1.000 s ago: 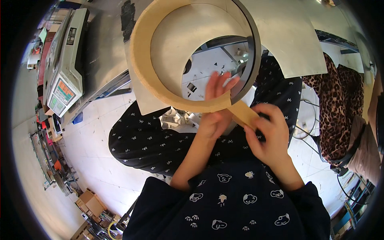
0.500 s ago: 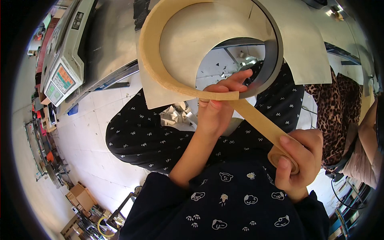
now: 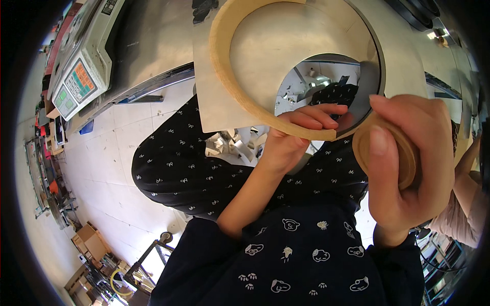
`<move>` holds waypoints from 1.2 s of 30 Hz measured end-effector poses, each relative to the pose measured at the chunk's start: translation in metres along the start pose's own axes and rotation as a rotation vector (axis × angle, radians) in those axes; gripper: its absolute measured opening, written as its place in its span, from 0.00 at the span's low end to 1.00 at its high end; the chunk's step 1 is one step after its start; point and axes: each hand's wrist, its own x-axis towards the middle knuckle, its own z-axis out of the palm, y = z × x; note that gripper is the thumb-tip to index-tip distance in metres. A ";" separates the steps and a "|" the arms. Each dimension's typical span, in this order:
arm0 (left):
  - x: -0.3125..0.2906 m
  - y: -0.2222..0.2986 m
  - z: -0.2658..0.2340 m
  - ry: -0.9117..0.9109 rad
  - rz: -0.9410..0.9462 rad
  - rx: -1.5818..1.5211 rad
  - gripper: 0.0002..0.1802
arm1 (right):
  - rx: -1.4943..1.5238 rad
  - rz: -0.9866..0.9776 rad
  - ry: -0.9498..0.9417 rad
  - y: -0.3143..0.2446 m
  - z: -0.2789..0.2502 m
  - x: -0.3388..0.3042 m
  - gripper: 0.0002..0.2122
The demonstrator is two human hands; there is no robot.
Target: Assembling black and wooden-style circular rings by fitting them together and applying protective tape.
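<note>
A large metal ring [image 3: 378, 66] rests against a pale metal sheet. Tan masking tape [image 3: 236, 92] covers the left and lower part of its rim, ending near the bottom right. My left hand [image 3: 291, 143] is closed on the lower rim, fingers inside the ring and thumb hidden beneath the taped edge. Beside the ring's lower right, my right hand [image 3: 413, 168] is raised close to the camera, closed round a roll of masking tape [image 3: 368, 145]. Any strip between roll and ring is hidden from me.
The pale metal sheet [image 3: 224, 115] lies on a metal table [image 3: 153, 46]. A digital weighing scale [image 3: 84, 84] stands at the left. Metal scraps [image 3: 237, 145] lie below, between my legs. Another person's arm [image 3: 462, 188] shows at the right, and cardboard boxes [image 3: 92, 242] stand lower left.
My right hand with the roll has risen, moving up and right towards the camera. The stretched strip no longer shows. The ring and my left hand have shifted to the right.
</note>
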 end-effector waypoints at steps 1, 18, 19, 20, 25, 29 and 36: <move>0.000 0.000 0.001 0.034 -0.043 -0.029 0.13 | -0.009 -0.009 0.022 0.002 0.003 0.005 0.07; 0.044 0.021 0.008 0.289 -0.356 -0.004 0.46 | -0.387 0.135 -0.265 0.012 0.037 0.035 0.07; 0.045 0.021 0.009 0.328 -0.365 0.037 0.46 | -0.402 0.100 -0.278 0.013 0.036 0.038 0.07; 0.043 0.019 0.006 0.327 -0.367 0.038 0.46 | -0.418 0.063 -0.291 0.013 0.036 0.039 0.08; 0.027 -0.014 -0.031 0.121 -0.313 -0.235 0.42 | -0.220 0.238 0.083 0.019 0.012 0.008 0.09; 0.000 -0.040 -0.038 0.292 -0.373 -0.437 0.36 | -0.022 0.296 0.181 0.019 0.005 -0.063 0.11; -0.030 -0.056 -0.028 0.148 -0.441 -0.350 0.31 | 0.097 0.463 0.091 0.021 0.064 -0.113 0.27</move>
